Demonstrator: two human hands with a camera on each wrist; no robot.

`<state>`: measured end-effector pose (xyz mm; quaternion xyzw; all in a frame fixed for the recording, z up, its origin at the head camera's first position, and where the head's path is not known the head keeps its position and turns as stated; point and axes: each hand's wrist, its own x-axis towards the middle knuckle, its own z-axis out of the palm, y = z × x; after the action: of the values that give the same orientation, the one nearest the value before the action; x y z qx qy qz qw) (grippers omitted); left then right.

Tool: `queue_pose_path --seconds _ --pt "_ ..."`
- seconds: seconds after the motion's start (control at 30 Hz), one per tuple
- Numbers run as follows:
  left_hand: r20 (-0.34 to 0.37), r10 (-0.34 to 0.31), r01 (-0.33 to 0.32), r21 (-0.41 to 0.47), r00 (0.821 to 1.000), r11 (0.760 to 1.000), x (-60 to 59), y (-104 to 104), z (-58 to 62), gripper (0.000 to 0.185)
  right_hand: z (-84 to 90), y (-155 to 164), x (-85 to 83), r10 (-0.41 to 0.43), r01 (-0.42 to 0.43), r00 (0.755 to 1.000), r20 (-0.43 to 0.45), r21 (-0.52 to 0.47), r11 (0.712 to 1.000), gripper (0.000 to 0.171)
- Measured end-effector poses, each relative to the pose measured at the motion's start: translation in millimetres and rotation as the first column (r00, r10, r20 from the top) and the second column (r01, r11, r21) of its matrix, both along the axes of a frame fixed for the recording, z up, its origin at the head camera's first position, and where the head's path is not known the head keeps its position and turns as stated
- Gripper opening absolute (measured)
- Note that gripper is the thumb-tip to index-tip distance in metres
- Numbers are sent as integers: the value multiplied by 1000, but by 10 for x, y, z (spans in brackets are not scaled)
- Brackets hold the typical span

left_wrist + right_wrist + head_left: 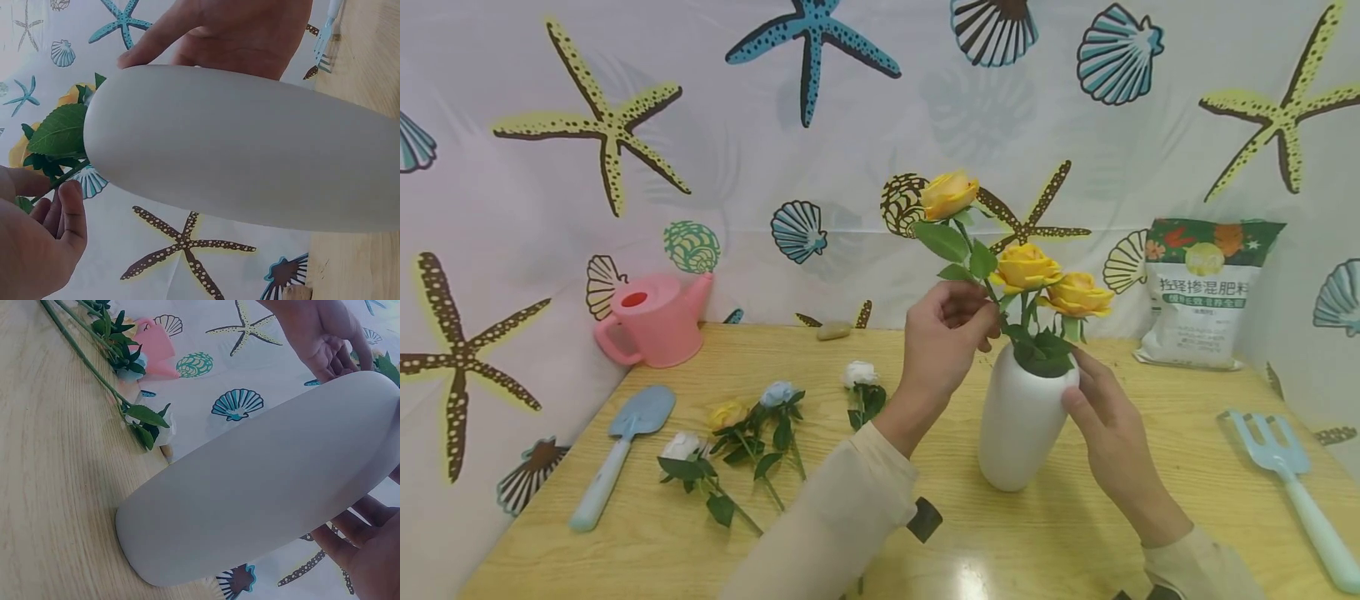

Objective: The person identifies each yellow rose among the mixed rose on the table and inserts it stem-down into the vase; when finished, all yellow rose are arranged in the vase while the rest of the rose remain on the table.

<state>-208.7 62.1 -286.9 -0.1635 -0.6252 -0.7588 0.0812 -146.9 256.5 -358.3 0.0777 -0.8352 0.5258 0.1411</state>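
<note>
The left hand (942,337) has its fingers (961,310) curled, pinching a yellow rose (949,194) stem just above the white vase (1021,425) mouth; the right hand (1108,425) lays relaxed, fairly straight fingers (1081,368) against the vase's upper side, which stands on the desk (1060,542) between both hands

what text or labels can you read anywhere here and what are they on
Only the fertilizer bag at the back right of the table carries print:
"混肥料": the clearest end of its large dark line; the characters before it are too blurred to read with confidence.
A green band of smaller characters below that line: too small to read.
A round yellow emblem at the top of the bag: blurred, unreadable.
The white vase, watering can and garden tools show no text.
</note>
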Motion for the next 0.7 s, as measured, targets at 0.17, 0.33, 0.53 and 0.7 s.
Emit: queue_pose_path --seconds 0.17,0.33,0.53,0.7 --pt "6 24 -24 12 1000 1000 1 -101 103 16 1 6 3 4 -4 1000 4 -2 1000 54" --pt "-1 49 -49 17 999 999 -16 -117 189 16 3 8 3 4 -4 1000 -9 9 1000 54" --pt "16 58 -59 8 998 998 -48 -76 193 11 2 2 10 2 -2 1000 -9 8 1000 53" --pt "43 10 -9 -10 999 1000 -29 -49 117 9 -1 2 2 12 -12 1000 -29 0 1000 52"
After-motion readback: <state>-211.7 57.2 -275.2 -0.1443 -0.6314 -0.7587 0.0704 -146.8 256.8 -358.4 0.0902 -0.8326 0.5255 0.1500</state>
